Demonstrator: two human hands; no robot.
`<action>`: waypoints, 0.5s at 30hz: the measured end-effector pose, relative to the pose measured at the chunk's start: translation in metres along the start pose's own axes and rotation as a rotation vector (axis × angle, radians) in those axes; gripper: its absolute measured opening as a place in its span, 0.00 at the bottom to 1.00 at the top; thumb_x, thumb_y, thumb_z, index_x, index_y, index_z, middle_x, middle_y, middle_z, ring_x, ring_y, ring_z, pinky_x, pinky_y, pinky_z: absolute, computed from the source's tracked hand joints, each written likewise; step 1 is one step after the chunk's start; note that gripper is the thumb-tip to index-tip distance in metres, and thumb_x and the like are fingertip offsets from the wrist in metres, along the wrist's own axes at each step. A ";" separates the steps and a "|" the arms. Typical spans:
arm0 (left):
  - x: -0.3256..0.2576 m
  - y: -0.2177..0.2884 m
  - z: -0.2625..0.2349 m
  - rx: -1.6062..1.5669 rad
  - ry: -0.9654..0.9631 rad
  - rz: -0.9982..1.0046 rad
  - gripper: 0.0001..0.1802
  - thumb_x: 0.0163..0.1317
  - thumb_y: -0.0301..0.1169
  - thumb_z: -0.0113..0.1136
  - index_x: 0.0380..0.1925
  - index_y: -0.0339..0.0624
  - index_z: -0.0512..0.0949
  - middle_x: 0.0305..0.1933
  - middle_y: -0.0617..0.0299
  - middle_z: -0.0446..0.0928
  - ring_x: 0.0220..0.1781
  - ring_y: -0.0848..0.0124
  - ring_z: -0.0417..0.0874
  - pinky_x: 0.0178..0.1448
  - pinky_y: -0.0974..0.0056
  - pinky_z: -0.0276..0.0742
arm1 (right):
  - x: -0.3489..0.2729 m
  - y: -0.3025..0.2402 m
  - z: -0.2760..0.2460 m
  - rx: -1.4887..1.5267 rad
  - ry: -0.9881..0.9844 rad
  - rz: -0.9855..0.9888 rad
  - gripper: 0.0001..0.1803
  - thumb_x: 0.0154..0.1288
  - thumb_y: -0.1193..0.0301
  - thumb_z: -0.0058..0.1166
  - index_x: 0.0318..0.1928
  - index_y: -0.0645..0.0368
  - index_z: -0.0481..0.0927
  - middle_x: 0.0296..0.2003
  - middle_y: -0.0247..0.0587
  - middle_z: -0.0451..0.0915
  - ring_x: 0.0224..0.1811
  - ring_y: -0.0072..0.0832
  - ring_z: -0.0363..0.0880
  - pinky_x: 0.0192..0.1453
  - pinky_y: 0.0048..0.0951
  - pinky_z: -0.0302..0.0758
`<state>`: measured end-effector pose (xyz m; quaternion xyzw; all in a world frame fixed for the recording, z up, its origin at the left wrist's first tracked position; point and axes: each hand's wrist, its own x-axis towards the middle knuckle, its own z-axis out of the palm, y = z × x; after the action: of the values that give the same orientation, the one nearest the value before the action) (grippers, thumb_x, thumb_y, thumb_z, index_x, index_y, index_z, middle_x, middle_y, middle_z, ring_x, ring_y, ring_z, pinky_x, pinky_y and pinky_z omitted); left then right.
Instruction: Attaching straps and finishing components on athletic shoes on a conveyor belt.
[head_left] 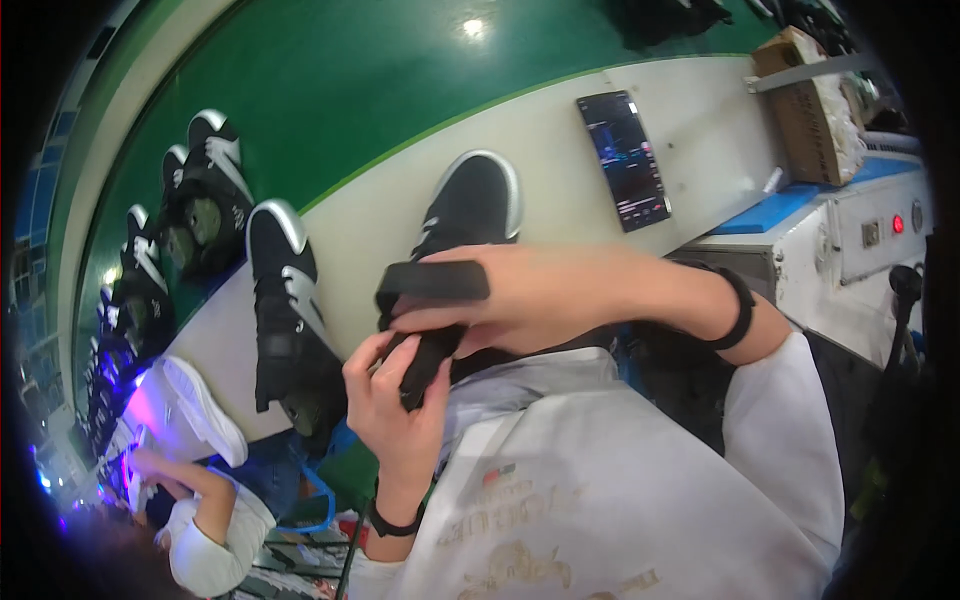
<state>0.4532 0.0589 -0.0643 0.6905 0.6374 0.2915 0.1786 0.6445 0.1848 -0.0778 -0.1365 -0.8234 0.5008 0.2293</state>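
Note:
A black sneaker with a white sole rim (470, 205) is held up close in front of me, its toe pointing away. My right hand (530, 300) reaches in from the right, a black band on its wrist, and closes over the shoe's rear, with a black strap (432, 281) lying across its fingers. Below it my left hand (385, 400), also with a dark wristband, pinches a black tongue-like piece (428, 362) at the shoe's opening. Both hands hide the heel part of the shoe.
A white bench strip (560, 130) carries a lit phone (625, 160) and a black-and-silver sneaker (285, 300); more sneakers (205, 190) line the green belt. A cardboard box (810, 100) and a machine with a red button (897, 223) stand right. Another person (210, 525) handles a white shoe (200, 405) lower left.

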 end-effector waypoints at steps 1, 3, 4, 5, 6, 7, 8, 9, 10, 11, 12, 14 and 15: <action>0.003 0.001 -0.002 0.012 0.000 0.016 0.27 0.46 0.21 0.74 0.48 0.43 0.75 0.53 0.51 0.74 0.51 0.54 0.79 0.54 0.56 0.77 | -0.007 -0.008 -0.013 0.097 0.014 0.148 0.13 0.63 0.70 0.60 0.46 0.62 0.81 0.44 0.49 0.78 0.46 0.49 0.78 0.48 0.39 0.75; 0.009 0.002 -0.001 -0.003 0.003 0.025 0.27 0.46 0.21 0.73 0.48 0.44 0.75 0.52 0.50 0.76 0.48 0.54 0.81 0.52 0.58 0.78 | -0.017 -0.015 -0.032 0.424 0.192 0.478 0.19 0.73 0.62 0.52 0.49 0.67 0.81 0.39 0.47 0.83 0.39 0.32 0.83 0.45 0.33 0.78; 0.011 0.003 0.002 -0.027 -0.005 0.036 0.27 0.46 0.21 0.73 0.48 0.44 0.76 0.52 0.49 0.76 0.47 0.54 0.81 0.51 0.58 0.79 | -0.020 -0.027 -0.030 0.809 0.428 0.652 0.28 0.76 0.52 0.45 0.47 0.69 0.82 0.39 0.46 0.84 0.41 0.27 0.83 0.47 0.29 0.80; 0.009 0.002 0.004 0.008 -0.001 0.068 0.27 0.45 0.21 0.73 0.48 0.45 0.76 0.52 0.50 0.76 0.46 0.54 0.82 0.49 0.58 0.80 | -0.016 -0.033 -0.039 0.734 0.372 0.768 0.35 0.76 0.46 0.39 0.46 0.70 0.82 0.39 0.48 0.83 0.41 0.30 0.84 0.48 0.29 0.81; 0.009 0.004 0.006 0.022 -0.001 0.055 0.27 0.45 0.21 0.73 0.48 0.46 0.76 0.51 0.50 0.76 0.46 0.53 0.81 0.48 0.57 0.80 | -0.016 -0.031 -0.038 0.796 0.354 0.845 0.39 0.75 0.41 0.37 0.44 0.70 0.82 0.37 0.47 0.84 0.35 0.28 0.84 0.43 0.28 0.82; 0.009 0.004 0.006 0.034 0.007 0.056 0.27 0.45 0.22 0.73 0.48 0.46 0.76 0.51 0.51 0.76 0.45 0.54 0.82 0.47 0.57 0.80 | -0.010 -0.036 -0.041 0.862 0.281 0.906 0.37 0.74 0.42 0.40 0.42 0.69 0.82 0.34 0.46 0.84 0.32 0.27 0.84 0.40 0.26 0.82; 0.009 0.003 0.006 0.045 0.014 0.057 0.27 0.45 0.22 0.73 0.48 0.46 0.76 0.51 0.51 0.76 0.45 0.54 0.82 0.47 0.58 0.80 | -0.005 -0.042 -0.042 0.925 0.208 0.967 0.35 0.74 0.43 0.43 0.40 0.68 0.82 0.32 0.44 0.84 0.29 0.26 0.84 0.38 0.24 0.82; 0.010 0.003 0.007 0.047 0.009 0.051 0.27 0.45 0.22 0.73 0.48 0.46 0.76 0.51 0.51 0.76 0.45 0.54 0.82 0.47 0.58 0.80 | -0.003 -0.044 -0.040 0.891 0.122 0.982 0.31 0.73 0.46 0.46 0.38 0.66 0.82 0.29 0.41 0.83 0.27 0.24 0.83 0.36 0.23 0.81; 0.011 0.002 0.009 0.070 0.047 0.075 0.27 0.44 0.24 0.73 0.47 0.50 0.77 0.50 0.55 0.76 0.41 0.58 0.80 0.41 0.60 0.79 | -0.001 -0.045 -0.038 0.855 0.038 0.997 0.28 0.73 0.48 0.49 0.36 0.65 0.82 0.27 0.38 0.83 0.25 0.22 0.82 0.33 0.22 0.80; 0.012 0.001 0.010 0.092 0.085 0.099 0.27 0.43 0.25 0.72 0.47 0.53 0.79 0.48 0.60 0.77 0.37 0.62 0.78 0.34 0.63 0.78 | -0.006 -0.039 -0.032 0.952 0.016 1.009 0.22 0.73 0.54 0.53 0.34 0.63 0.81 0.24 0.35 0.81 0.22 0.20 0.79 0.29 0.20 0.76; 0.011 -0.001 0.012 0.092 0.076 0.088 0.27 0.43 0.25 0.72 0.47 0.53 0.79 0.48 0.60 0.77 0.37 0.62 0.78 0.34 0.63 0.78 | -0.010 -0.040 -0.029 0.962 0.010 1.017 0.22 0.73 0.54 0.53 0.34 0.63 0.81 0.24 0.35 0.81 0.22 0.20 0.79 0.29 0.20 0.76; 0.011 -0.007 0.015 0.164 0.132 0.103 0.27 0.42 0.26 0.72 0.47 0.55 0.79 0.47 0.61 0.76 0.36 0.63 0.77 0.33 0.63 0.77 | -0.016 -0.046 -0.022 1.035 0.004 1.075 0.22 0.75 0.55 0.50 0.33 0.62 0.80 0.20 0.32 0.78 0.19 0.16 0.73 0.25 0.19 0.69; 0.008 -0.006 0.016 0.176 0.123 0.087 0.27 0.42 0.26 0.72 0.47 0.55 0.79 0.47 0.61 0.76 0.36 0.63 0.77 0.33 0.63 0.77 | -0.020 -0.052 -0.019 1.027 0.019 1.115 0.23 0.76 0.55 0.47 0.32 0.61 0.80 0.17 0.29 0.73 0.17 0.15 0.68 0.24 0.19 0.64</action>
<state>0.4582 0.0698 -0.0787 0.7112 0.6399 0.2837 0.0649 0.6718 0.1656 -0.0288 -0.4130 -0.2938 0.8619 -0.0158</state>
